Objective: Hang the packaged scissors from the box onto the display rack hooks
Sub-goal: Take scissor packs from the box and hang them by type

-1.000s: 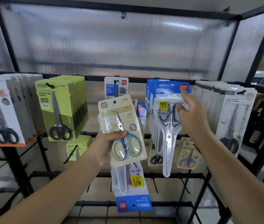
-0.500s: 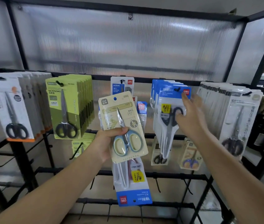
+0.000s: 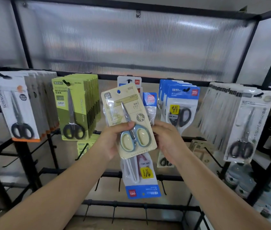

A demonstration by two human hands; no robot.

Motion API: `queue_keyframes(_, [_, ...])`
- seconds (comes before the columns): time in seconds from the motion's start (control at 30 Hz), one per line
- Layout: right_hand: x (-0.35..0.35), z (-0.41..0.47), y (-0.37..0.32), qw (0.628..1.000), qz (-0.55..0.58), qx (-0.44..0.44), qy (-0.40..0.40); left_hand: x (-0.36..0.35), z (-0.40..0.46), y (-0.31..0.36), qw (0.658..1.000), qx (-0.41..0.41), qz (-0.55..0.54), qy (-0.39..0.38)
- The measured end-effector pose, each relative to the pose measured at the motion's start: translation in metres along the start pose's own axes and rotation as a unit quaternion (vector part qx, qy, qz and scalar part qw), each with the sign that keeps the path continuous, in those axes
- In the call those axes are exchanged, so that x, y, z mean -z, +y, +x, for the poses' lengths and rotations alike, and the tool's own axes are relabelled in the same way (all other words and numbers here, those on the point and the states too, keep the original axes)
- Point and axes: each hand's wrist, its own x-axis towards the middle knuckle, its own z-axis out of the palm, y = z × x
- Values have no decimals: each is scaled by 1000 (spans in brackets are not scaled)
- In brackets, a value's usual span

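Observation:
My left hand grips a stack of packaged scissors in front of the rack. On top is a cream pack with blue-handled scissors. Behind it a blue-and-white pack hangs upside down below my hand. My right hand holds the stack's right edge, thumb in front and fingers hidden behind the cream pack. Several blue packs hang on a top-row hook just right of the stack.
Green packs and white-and-orange packs hang at the left, white packs at the right. Bare hooks line the lower bars. Cream packs hang low behind my right wrist. Bottles stand at the lower right.
My right hand left the blue pack hanging on the hook and came down and left to the stack in my left hand. The stack stayed put.

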Motion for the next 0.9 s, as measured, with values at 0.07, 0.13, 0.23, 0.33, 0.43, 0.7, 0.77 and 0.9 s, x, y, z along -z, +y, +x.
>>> queue_keyframes(0.07, [-1, 1, 1, 1000, 4, 16, 22, -2, -1, 2, 1000, -10, 1, -7])
queue_keyframes(0.13, [-3, 1, 1, 998, 8, 33, 45, -4, -3, 2, 1000, -12, -14, -14])
queue_keyframes(0.23, [-3, 0, 0, 996, 6, 61, 69, -10, -3, -1, 999, 1, -44, -14])
queue_keyframes(0.33, [-3, -2, 2, 993, 0, 88, 81, -16, -1, -5, 998, 15, -54, -3])
queue_keyframes(0.43, [1, -3, 2, 991, 15, 106, 75, -16, 0, -5, 999, 11, -43, 4])
queue_keyframes(0.7, [13, -1, -4, 990, -19, 127, 57, -20, -1, -5, 999, 16, -50, -17])
queue_keyframes(0.77, [17, 0, -7, 986, -47, 138, 80, -22, -4, -5, 999, 12, -39, -27])
queue_keyframes(0.9, [22, 1, -11, 970, -75, 193, 124, -26, -5, -4, 1000, 5, -10, -3])
